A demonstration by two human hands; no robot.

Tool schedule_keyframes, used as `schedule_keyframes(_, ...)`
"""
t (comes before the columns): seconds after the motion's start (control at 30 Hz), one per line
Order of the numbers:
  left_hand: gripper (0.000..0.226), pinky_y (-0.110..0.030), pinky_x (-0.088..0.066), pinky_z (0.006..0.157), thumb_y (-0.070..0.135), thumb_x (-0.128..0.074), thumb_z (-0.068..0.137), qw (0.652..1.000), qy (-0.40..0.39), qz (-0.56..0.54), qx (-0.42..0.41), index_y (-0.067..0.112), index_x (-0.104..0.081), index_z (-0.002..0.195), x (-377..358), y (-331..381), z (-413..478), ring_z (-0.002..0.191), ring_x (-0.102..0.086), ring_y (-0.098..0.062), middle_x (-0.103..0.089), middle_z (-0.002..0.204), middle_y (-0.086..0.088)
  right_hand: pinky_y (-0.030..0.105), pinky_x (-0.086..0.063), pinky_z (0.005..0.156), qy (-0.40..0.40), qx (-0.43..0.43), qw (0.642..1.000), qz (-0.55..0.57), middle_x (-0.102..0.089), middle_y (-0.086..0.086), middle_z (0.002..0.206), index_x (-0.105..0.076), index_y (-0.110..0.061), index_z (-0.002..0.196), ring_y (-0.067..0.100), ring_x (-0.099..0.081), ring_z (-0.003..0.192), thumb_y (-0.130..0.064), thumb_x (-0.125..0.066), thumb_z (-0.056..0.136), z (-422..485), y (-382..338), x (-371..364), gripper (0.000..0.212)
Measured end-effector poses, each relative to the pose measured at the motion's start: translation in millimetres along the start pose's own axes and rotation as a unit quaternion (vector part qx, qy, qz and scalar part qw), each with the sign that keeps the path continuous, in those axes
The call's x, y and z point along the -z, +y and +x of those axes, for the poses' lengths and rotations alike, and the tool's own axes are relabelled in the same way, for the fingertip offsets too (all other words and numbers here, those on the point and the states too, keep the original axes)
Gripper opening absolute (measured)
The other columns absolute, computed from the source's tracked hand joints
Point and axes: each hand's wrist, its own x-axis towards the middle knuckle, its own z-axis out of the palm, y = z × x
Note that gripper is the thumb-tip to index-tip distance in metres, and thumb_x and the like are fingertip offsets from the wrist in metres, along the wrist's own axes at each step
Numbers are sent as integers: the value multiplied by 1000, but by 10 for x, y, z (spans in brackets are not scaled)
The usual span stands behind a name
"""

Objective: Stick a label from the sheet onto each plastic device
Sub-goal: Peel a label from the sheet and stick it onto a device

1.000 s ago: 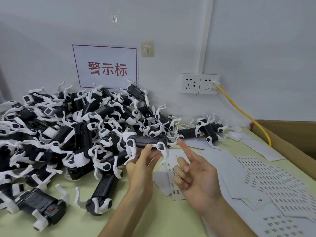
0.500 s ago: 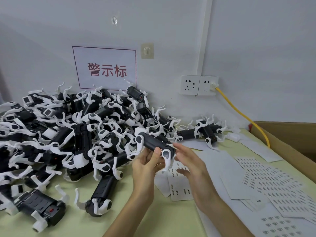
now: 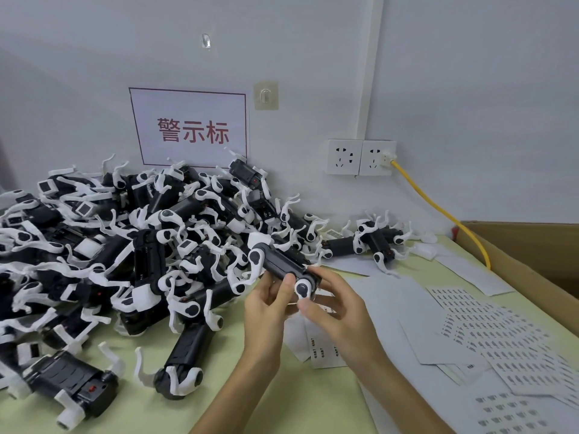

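Note:
I hold one black plastic device with white legs (image 3: 282,267) tilted above the table, its near end lower. My left hand (image 3: 266,311) grips it from below, thumb on its top. My right hand (image 3: 338,308) closes around its near right end, fingers behind and under it. A large pile of similar devices (image 3: 125,245) fills the left half of the table. Label sheets (image 3: 488,333) lie spread at the right, and a partly used sheet (image 3: 322,349) lies under my hands. No label is visible on my fingers.
A brown cardboard box (image 3: 532,255) stands at the right edge. A yellow cable (image 3: 438,211) runs from the wall sockets (image 3: 360,158) down behind the box. Two devices (image 3: 369,242) lie apart near the wall. A red-lettered sign (image 3: 191,130) hangs above the pile.
My right hand, open with a finger raised a second ago, came over to the device and closed on its right end. The device tilted from level to sloping down to the right.

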Motion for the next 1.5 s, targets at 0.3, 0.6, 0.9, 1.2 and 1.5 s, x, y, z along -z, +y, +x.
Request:
schedule_keyframes(0.3, 44, -21, -57, 74, 39, -61, 89, 997, -31, -24, 63, 13, -65, 123, -51, -86, -13, 105, -74, -24, -77, 113, -5, 40, -59, 87, 35, 2, 997, -76, -73, -4, 108, -68, -37, 115, 13, -70, 99, -19, -89, 72, 82, 73, 115, 51)
schedule_keyframes(0.6, 20, -22, -54, 60, 9, -53, 104, 983, -54, 92, 147, 10, -69, 116, 11, -153, 25, 75, -69, -15, -77, 96, -3, 42, -62, 73, 91, -134, 987, -10, -77, 9, 87, -80, -26, 91, 28, -73, 77, -32, -90, 63, 203, 19, 336, 31)
schedule_keyframes(0.9, 21, -29, -50, 68, 7, -55, 101, 977, 209, 27, -24, 21, -48, 115, 120, -66, 88, 58, -58, -10, -73, 74, 3, 29, -51, 91, 321, -43, 841, 434, -63, 7, 128, -57, -19, 130, 21, -69, 109, -39, -56, 99, 250, -107, 1404, 38)
schedule_keyframes(1.2, 27, -33, -46, 70, 19, -58, 103, 952, 285, 93, -69, 25, -49, 128, 237, -126, 195, 57, -54, -14, -67, 77, 0, 23, -42, 70, 321, -104, 857, 391, -68, 3, 106, -67, -16, 111, 16, -62, 82, -30, -49, 97, 253, -79, 1271, 27)
schedule_keyframes(1.5, 44, -28, -43, 78, 14, -63, 99, 936, 301, 159, -86, 16, -44, 139, 259, -134, 206, 71, -50, -14, -52, 75, -3, 25, -32, 58, 256, -132, 898, 333, -56, 2, 73, -68, -11, 97, 15, -44, 56, -20, -53, 91, 305, -100, 974, 18)
